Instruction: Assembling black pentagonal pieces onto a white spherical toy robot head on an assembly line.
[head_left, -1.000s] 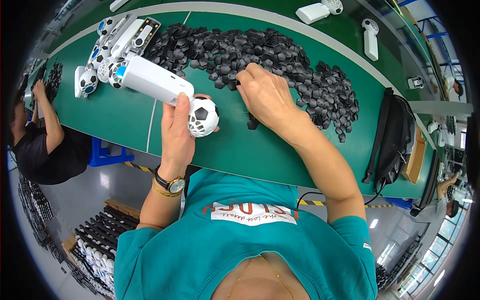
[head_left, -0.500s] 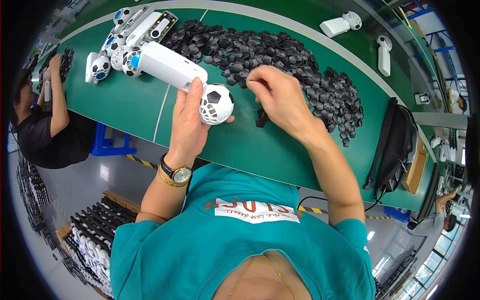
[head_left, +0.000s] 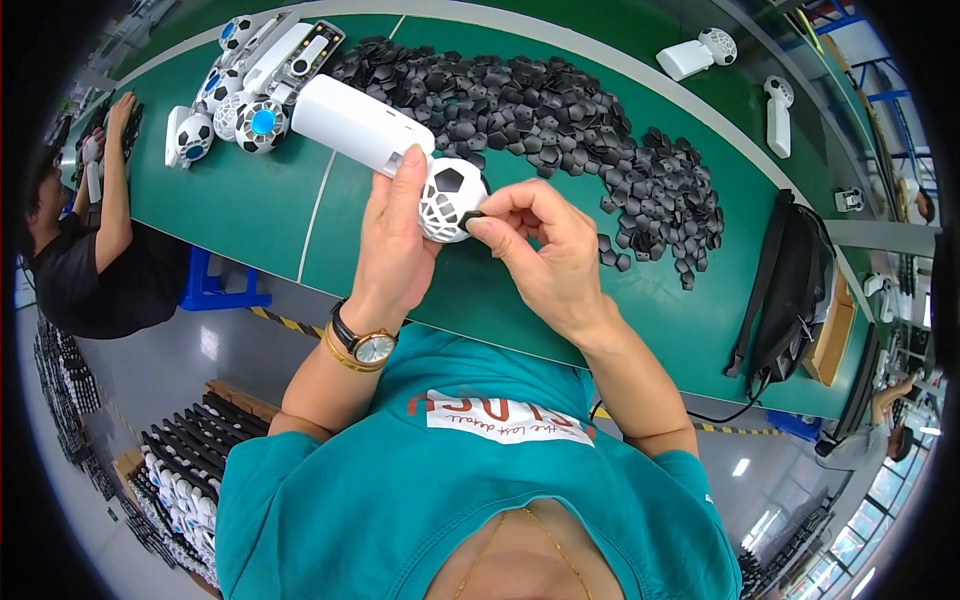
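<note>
In my left hand (head_left: 393,225) is a white device (head_left: 362,122) with a long smooth body and a ball-shaped end (head_left: 437,200) patterned like a football. The ball has a black pentagon at its top and an open lattice on its side. My right hand (head_left: 545,245) pinches a small black pentagon piece (head_left: 471,217) between thumb and fingers, against the ball's right side. Whether the piece sits in a recess there cannot be made out. Beyond my hands spreads a large heap of black pentagon pieces (head_left: 540,105).
Several similar white devices (head_left: 262,125) are piled at the far left of the green table (head_left: 400,285). A black backpack (head_left: 785,290) lies at the right beside a cardboard box (head_left: 832,335). Two more devices (head_left: 777,120) lie at the far right. Another person (head_left: 85,240) works at the left.
My right hand has come left from near the heap to the ball, bringing a black pentagon piece. My left hand and the device have shifted slightly right, and the ball's side is turned.
</note>
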